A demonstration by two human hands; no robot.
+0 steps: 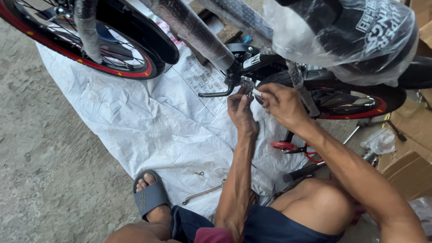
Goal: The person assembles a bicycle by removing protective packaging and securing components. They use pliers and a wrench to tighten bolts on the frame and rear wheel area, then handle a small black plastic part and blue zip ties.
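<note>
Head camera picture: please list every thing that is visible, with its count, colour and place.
Bicycle: one, black, partly wrapped in clear plastic, across the top.
Wheels: two, black tyres with red rims, top left and right.
Crank arm: one, black, at centre, left of the hands.
White sheet: one, spread on the concrete floor under the bicycle.
Wrench: one, silver, on the sheet near the foot.
Pliers: one, red handles, on the sheet at right.
Cardboard boxes: brown, right edge; number unclear.
Slipper: one, grey-blue, on the foot, bottom left.
Left hand: at a small metal part by the crank.
Right hand: pinching the same part.
</note>
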